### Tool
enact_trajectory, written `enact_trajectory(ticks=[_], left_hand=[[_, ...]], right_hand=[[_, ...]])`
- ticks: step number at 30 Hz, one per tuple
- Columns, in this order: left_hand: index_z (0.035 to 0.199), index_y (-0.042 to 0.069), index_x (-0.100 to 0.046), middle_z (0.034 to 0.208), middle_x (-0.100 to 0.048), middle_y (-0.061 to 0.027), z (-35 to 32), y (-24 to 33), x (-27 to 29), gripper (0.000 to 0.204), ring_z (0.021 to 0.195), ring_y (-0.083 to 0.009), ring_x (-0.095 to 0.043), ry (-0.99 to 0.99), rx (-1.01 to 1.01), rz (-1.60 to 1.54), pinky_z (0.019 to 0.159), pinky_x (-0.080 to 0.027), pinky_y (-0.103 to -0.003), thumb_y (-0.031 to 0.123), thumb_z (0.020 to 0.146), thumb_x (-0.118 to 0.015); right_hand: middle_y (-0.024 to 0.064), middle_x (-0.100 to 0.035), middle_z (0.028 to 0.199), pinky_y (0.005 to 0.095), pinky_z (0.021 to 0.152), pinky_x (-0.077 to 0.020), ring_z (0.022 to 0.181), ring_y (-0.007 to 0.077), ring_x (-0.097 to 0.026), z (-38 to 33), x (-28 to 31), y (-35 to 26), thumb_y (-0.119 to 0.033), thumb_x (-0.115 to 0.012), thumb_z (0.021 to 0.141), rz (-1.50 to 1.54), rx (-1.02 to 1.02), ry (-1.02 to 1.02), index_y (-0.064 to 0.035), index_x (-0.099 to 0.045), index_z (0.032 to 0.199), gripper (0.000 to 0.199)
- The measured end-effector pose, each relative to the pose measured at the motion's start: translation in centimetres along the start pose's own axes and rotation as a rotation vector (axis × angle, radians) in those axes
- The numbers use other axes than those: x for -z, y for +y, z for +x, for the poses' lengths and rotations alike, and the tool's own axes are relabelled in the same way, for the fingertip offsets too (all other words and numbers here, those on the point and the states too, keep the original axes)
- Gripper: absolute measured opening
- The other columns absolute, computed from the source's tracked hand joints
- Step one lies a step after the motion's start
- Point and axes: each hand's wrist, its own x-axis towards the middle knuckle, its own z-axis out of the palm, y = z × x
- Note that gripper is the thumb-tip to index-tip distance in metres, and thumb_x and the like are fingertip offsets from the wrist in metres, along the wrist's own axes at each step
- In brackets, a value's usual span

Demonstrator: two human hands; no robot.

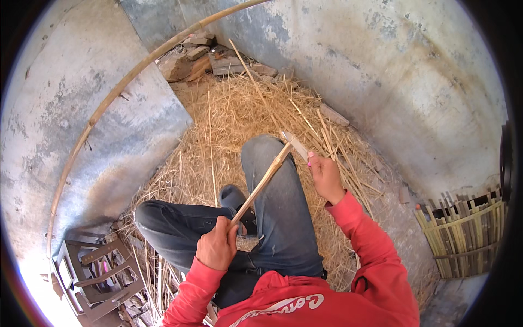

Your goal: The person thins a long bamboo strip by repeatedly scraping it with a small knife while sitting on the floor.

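Note:
My left hand [217, 243] is closed around the lower end of a bamboo stick [262, 183], which slants up and to the right over my bent knee. In my right hand [327, 177] is a knife with a broad blade [297, 147]. A bit of pink shows at its handle, mostly hidden by my fingers. The blade lies across the far tip of the stick; whether it has cut into it I cannot tell. Both my legs, in blue jeans [289, 218], are folded under the work.
Straw and shavings [229, 117] cover the floor, with thin split strips [211, 141] among them. A long bent pole [117, 90] arcs along the left wall. Bricks [197, 53] pile in the far corner. A wooden frame [103, 272] stands lower left, a slatted bamboo basket [466, 234] at right.

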Motion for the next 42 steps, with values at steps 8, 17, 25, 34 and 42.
enact_trajectory(ticks=[8, 17, 25, 34, 42], left_hand=[[0.101, 0.008, -0.05, 0.078, -0.068, -0.0172, 0.9, 0.4, -0.1, 0.017, 0.07, -0.0445, -0.066, -0.015, -0.023, -0.015, 0.058, -0.051, -0.054, 0.02, 0.101, -0.063], [0.098, 0.008, -0.053, 0.076, -0.068, -0.0176, 0.7, -0.1, -0.4, 0.016, 0.069, -0.0434, -0.067, -0.007, 0.012, -0.034, 0.058, -0.051, -0.053, 0.018, 0.099, -0.065], [0.096, 0.005, -0.054, 0.072, -0.065, -0.019, 0.8, 0.1, -0.1, 0.017, 0.066, -0.0425, -0.067, 0.036, -0.021, -0.047, 0.054, -0.05, -0.047, 0.009, 0.095, -0.07], [0.098, 0.004, -0.053, 0.072, -0.065, -0.0195, 0.9, 0.1, -0.4, 0.017, 0.066, -0.0428, -0.067, 0.027, -0.018, -0.075, 0.055, -0.05, -0.047, 0.009, 0.095, -0.07], [0.098, 0.004, -0.053, 0.072, -0.065, -0.0201, 0.9, 0.1, -0.5, 0.017, 0.067, -0.0432, -0.067, 0.052, -0.037, -0.112, 0.055, -0.05, -0.047, 0.01, 0.095, -0.07]], right_hand=[[0.0041, -0.04, 0.052, 0.0366, 0.05, -0.0328, 0.048, 0.0161, -0.037, 1.2, -0.3, 1.1, -0.042, -0.045, 0.111, 0.06, 0.009, 0.001, -0.0007, -0.053, 0.068, 0.06], [0.0013, -0.043, 0.052, 0.0344, 0.049, -0.0307, 0.047, 0.0139, -0.039, 0.8, 0.3, -2.9, -0.046, -0.047, 0.11, 0.63, -0.565, -0.494, -0.0028, -0.052, 0.067, 0.061], [0.0142, -0.049, 0.055, 0.0426, 0.053, -0.0373, 0.05, 0.0278, -0.048, 1.7, -1.2, -1.4, -0.039, -0.046, 0.11, 0.01, 0.101, -0.031, 0.0023, -0.061, 0.074, 0.057], [0.0245, -0.052, 0.06, 0.0471, 0.054, -0.0392, 0.052, 0.0404, -0.052, 2.4, -1.8, -1.7, -0.034, -0.047, 0.109, -0.007, 0.106, 0.068, 0.0029, -0.062, 0.074, 0.053], [0.0178, -0.048, 0.054, 0.043, 0.051, -0.0371, 0.049, 0.0298, -0.048, 3.0, -1.7, -0.8, -0.038, -0.047, 0.11, -0.019, 0.114, 0.052, 0.0036, -0.061, 0.073, 0.058]])
